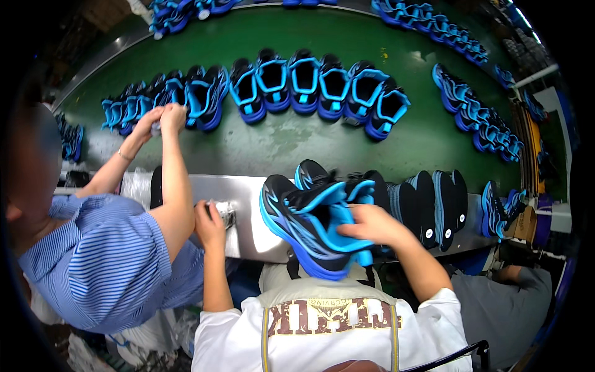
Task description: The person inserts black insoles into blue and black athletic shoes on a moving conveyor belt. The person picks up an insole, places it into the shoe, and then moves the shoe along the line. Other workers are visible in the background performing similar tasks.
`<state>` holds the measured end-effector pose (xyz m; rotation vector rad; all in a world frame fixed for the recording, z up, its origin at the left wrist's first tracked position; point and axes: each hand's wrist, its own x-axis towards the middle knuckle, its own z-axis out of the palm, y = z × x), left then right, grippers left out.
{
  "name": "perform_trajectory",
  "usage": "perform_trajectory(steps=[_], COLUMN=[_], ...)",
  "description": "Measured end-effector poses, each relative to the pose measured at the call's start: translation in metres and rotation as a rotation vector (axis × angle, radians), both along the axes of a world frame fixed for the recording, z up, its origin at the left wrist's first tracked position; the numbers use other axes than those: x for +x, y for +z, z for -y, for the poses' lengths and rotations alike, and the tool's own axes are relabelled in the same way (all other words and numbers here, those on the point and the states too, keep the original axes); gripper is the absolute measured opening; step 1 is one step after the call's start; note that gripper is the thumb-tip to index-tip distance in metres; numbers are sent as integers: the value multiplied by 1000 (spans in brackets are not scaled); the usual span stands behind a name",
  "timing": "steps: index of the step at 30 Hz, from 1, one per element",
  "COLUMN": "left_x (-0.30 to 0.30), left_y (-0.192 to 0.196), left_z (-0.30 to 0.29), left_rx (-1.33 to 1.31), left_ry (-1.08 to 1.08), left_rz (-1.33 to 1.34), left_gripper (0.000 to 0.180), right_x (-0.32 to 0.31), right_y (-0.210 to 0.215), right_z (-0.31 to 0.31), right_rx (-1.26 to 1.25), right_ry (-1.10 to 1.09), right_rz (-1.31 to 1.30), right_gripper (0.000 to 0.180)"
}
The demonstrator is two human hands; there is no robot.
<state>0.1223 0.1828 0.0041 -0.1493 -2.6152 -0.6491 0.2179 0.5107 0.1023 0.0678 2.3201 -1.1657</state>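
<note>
A black and blue sneaker [310, 226] is tilted in front of my chest, toe pointing away and to the left. My right hand [374, 224] grips it at the heel collar, with the thumb reaching into the light-blue lining. Behind it, another sneaker [308, 172] is partly covered. To the left, my left hand [211, 226] is at the metal ledge with curled fingers. Touching them is a small silvery-white crumpled thing [227, 215], whose kind I cannot make out.
Beyond the metal ledge [248, 186], a green conveyor belt [242, 152] carries rows of matching sneakers [304, 80]. Dark insoles [421, 208] stand stacked on my right, with a pair of sneakers [496, 211] farther along. A co-worker in a striped shirt [111, 260] reaches over the belt on my left.
</note>
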Motion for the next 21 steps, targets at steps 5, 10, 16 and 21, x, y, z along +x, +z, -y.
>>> perform_trajectory(steps=[5,10,16,21], left_x=[6,17,38,55], left_y=[3,-7,-6,-3], left_z=[2,-1,-47,-102], left_rx=[-184,-283,-256,-232], left_ry=[77,-26,-346,-398], left_rz=[80,22,-14,-6], left_gripper=[46,37,28,40], right_x=[32,23,-55,-111], right_y=[71,60,-85,-143], right_z=[-105,-201,-296,-302], right_rx=[-138,658,890,691], right_ry=[-351,-597,-695,-510], right_rz=[-100,-242,-224,-210], right_gripper=[22,25,27,39])
